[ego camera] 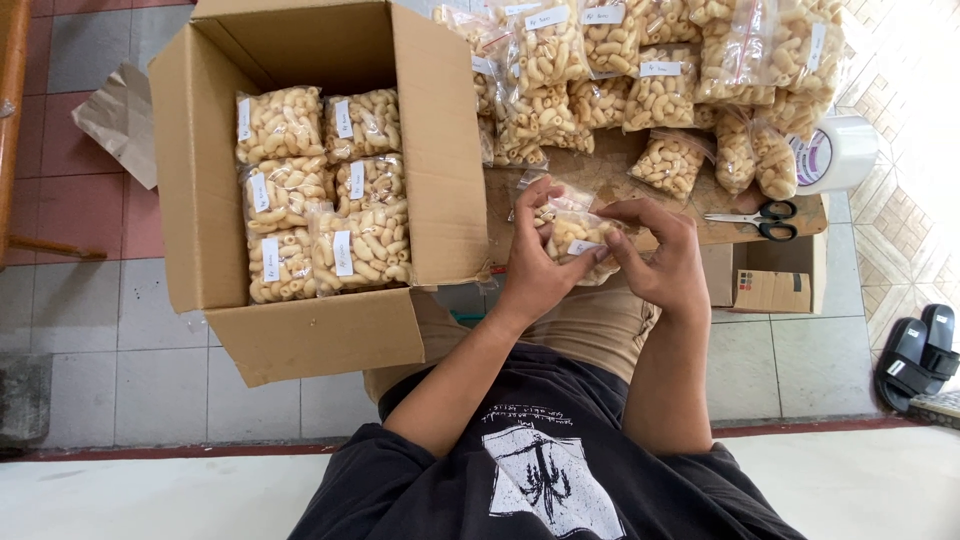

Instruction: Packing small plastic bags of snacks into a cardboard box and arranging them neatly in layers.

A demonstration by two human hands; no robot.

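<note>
both the left hand (535, 265) and right hand (655, 255) grasp a clear plastic snack bag (578, 238); six bags already fill the open brown cardboard box (440, 150), while many still wait in the heap of bags (640, 70) along the table's far edge.

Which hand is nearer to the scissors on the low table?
Right. The right hand holds the small snack bag just left of the scissors. The left hand grips the same bag from its far side, further from them, nearer the cardboard box.

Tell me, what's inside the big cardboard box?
The cardboard box holds six clear snack bags with white labels, two across. Anything beneath them is hidden.
</note>
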